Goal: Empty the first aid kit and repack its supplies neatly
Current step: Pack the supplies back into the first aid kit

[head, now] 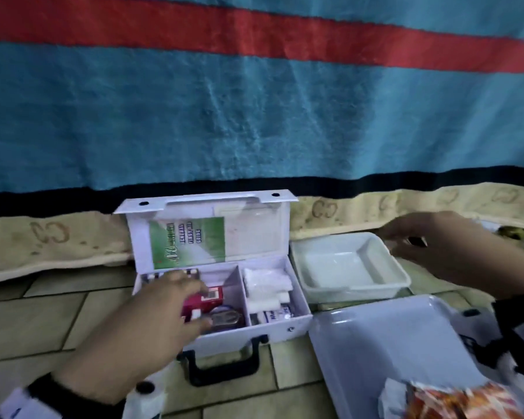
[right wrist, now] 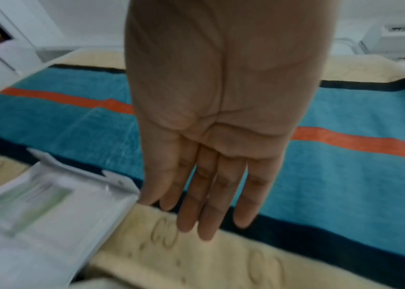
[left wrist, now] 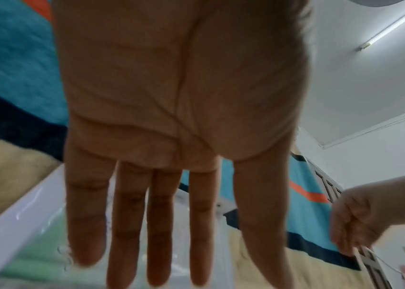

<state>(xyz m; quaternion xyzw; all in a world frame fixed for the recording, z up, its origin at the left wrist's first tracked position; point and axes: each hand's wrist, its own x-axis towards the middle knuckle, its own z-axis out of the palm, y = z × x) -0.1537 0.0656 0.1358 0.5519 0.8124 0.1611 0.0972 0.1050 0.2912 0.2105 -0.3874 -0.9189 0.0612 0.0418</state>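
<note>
Left hand in the kit, right hand hovering.
Your left hand [head: 161, 309], fingers straight and slightly spread, reaches over the red box [head: 202, 300] inside the first aid kit [head: 285, 323]; your right hand [head: 445, 252] hangs with fingers straight and together above the white tray [head: 354, 285].

R hand [right wrist: 221, 121] palm toward cam, fingers [right wrist: 206, 211] straight & close together, holding nothing, over teal blanket [right wrist: 344, 185] w/ orange stripe + cream border; white first aid kit [right wrist: 55, 205] lid open at lower left, green leaflet [right wrist: 23, 207] inside, blurred
</note>
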